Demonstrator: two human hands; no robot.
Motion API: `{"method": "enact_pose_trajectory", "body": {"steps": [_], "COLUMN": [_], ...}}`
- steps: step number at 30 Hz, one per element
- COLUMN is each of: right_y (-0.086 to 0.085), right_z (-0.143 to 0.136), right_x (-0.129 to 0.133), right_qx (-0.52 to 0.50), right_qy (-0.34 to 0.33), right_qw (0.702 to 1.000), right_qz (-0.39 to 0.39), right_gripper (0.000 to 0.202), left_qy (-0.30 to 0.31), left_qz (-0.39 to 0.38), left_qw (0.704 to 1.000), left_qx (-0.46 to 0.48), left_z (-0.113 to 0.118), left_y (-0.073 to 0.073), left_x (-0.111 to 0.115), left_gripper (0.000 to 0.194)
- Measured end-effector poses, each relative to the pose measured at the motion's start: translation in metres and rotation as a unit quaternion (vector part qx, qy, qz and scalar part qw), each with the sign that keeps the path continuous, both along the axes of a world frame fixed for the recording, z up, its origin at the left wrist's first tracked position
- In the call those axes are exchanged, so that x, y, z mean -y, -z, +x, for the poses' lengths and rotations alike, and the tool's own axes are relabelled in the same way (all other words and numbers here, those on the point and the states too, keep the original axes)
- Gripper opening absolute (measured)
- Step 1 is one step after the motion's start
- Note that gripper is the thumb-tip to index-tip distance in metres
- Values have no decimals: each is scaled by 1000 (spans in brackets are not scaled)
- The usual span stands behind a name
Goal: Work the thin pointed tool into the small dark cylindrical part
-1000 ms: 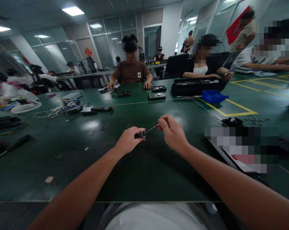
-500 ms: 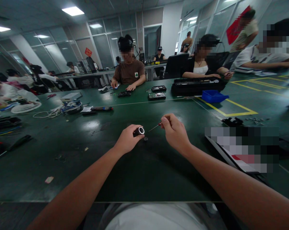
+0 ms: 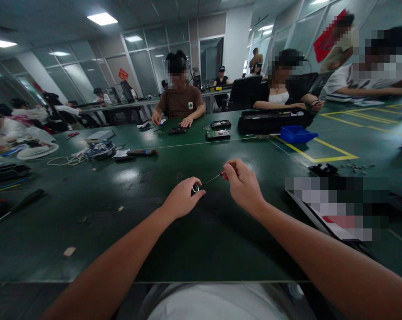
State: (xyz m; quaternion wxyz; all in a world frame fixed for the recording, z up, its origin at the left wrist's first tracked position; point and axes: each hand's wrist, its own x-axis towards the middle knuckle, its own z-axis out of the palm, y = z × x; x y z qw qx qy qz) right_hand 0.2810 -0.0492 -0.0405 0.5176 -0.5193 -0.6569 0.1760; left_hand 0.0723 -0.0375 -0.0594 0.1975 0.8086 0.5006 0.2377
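Note:
My left hand (image 3: 182, 198) is closed around a small black cylinder with a bright silvery ring at its end (image 3: 195, 188). Most of the cylinder is hidden by the fingers and palm. In my right hand (image 3: 243, 182) is a thin screwdriver (image 3: 216, 178) with a red handle, pinched between thumb and fingers. Its slim metal shaft slopes down to the left, and its tip is a short way right of the ring, apart from it. Both hands are above the green table (image 3: 194, 249).
To the right stand a partly blurred flat object (image 3: 317, 211), black pieces (image 3: 323, 170) and a blue tray (image 3: 297, 134). Circuit boards (image 3: 218, 134) lie ahead, before a person in brown (image 3: 179, 104). Leftward are a dark-handled tool (image 3: 142, 152), cables (image 3: 101, 149) and a long screwdriver (image 3: 27, 200).
My left hand has moved slightly down and right, turning the ringed cylinder. A small dark piece seen below it on the table no longer shows. My right hand has barely moved.

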Motion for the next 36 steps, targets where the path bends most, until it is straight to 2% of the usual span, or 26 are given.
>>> {"method": "enact_pose_trajectory", "body": {"steps": [2,8,12,19,24,29,34,36], "right_y": [0,0,0,-1,0,1,1,1], "right_z": [0,0,0,1,2,3,3,3], "right_x": [0,0,0,1,0,0,-1,-1], "right_qx": [3,4,1,5,1,2,1,3], "right_qy": [0,-5,-15,-24,-27,-32,-33,-33], "right_qw": [1000,1000,1000,1000,1000,999,999,999], "right_qz": [0,4,0,-12,-12,-11,-9,-9], "right_gripper": [22,22,22,23,25,26,26,26], "left_qy": [14,45,60,33,-54,-137,-185,-195], "left_qz": [22,49,44,14,-20,-76,-89,-94], "left_qw": [999,980,977,998,994,944,896,881], "left_qx": [-40,-187,-198,-59,97,291,393,421], "left_z": [1,2,4,-9,-28,-48,-74,-86], "left_y": [4,13,11,3,-7,-19,-32,-38], "left_x": [-2,-6,-6,-12,-21,-32,-40,-39], "left_gripper": [26,36,32,22,22,21,34,31]}}
